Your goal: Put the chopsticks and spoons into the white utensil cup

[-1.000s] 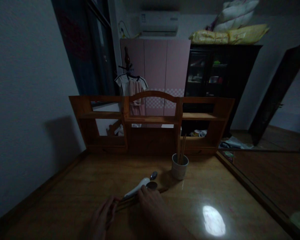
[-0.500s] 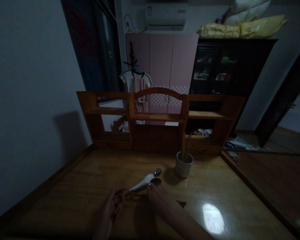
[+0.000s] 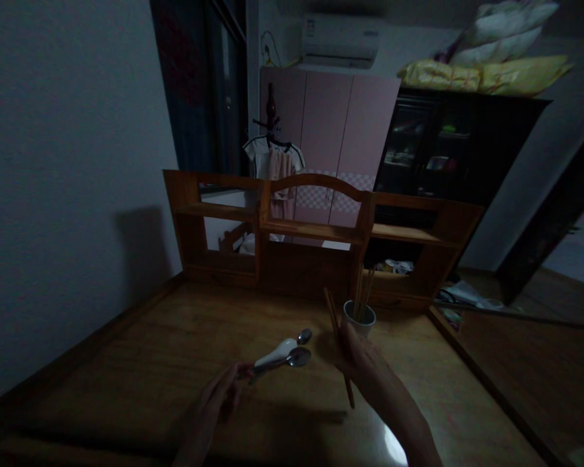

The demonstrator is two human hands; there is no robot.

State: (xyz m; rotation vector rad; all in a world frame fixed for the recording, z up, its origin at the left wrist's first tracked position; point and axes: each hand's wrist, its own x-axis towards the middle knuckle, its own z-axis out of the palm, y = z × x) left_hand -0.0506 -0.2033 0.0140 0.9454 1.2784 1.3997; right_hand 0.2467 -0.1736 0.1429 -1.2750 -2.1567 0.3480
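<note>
My right hand (image 3: 363,357) is closed around a pair of wooden chopsticks (image 3: 335,311), held at a steep slant above the table. It is just in front of a pale cup (image 3: 365,329), hiding part of its side. More chopsticks (image 3: 364,292) stand in that cup. My left hand (image 3: 219,392) has its fingertips closed at the handle ends of a white spoon (image 3: 279,352) and a metal spoon (image 3: 299,357). A smaller metal spoon (image 3: 304,336) shows its bowl behind them; its handle is hidden.
The wooden table (image 3: 150,363) ends at a wooden shelf unit (image 3: 314,230) along the back. A white wall (image 3: 78,194) borders it on the left. A raised edge (image 3: 472,363) runs down the right side. The room is dim, with a glare spot (image 3: 394,447) at the front right.
My right hand has moved right and up from beside the spoons to the cup, bringing the chopsticks and turning them upright. My left hand stays by the spoon handles. The view has tilted slightly.
</note>
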